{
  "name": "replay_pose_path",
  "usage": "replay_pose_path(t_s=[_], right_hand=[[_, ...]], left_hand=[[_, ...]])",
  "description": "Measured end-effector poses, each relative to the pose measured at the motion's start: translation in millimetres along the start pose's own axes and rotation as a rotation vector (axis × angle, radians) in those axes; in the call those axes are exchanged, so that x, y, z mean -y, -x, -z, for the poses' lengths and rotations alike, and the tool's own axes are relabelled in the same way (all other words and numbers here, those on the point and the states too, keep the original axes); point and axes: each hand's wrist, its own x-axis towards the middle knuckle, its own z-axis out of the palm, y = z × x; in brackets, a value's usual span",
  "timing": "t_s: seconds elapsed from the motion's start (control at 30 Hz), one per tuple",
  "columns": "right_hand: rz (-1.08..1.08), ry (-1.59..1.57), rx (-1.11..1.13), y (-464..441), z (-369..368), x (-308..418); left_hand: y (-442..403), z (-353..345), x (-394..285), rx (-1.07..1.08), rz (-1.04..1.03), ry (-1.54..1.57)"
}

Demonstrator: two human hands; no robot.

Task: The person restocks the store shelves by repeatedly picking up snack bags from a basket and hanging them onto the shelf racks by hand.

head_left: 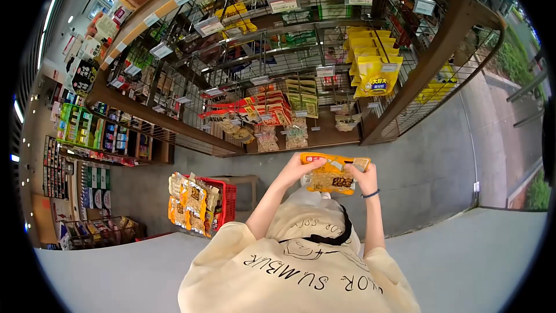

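Observation:
An orange snack bag [329, 177] with a clear window showing its contents is held in front of my body. My left hand [306, 166] pinches its upper left part, thumb on the front. On the right side, my right hand [364, 177] grips the bag's edge, with a dark band at the wrist. Below the bag, the cream shirt fills the lower middle of the view. To the left, similar orange bags [188, 204] lie over a red basket [227, 200].
A rack with a brown frame [431, 52] spans the top, hung with yellow bags [376, 72], red bags [273, 110] and green bags [302, 98]. A stool [248, 182] stands beside the red basket. More shelves [81, 124] line the left.

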Motion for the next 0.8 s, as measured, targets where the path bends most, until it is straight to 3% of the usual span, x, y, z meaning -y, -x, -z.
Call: replay_pose_path(t_s=[0.5,0.6,0.8], right_hand=[[0.003,-0.093,-0.114,-101.0,-27.4,1.4],[0.011,-0.092,-0.114,-119.9,-31.5,4.3],[-0.037,-0.075,-0.101,-154.8,-23.0,-12.4]], left_hand=[[-74.8,41.8,-38.5,-0.074,-0.146,-0.003],[-92.2,58.0,-33.4,-0.089,-0.045,-0.016],[-121.4,70.7,-39.2,-0.047,-0.058,-0.047]])
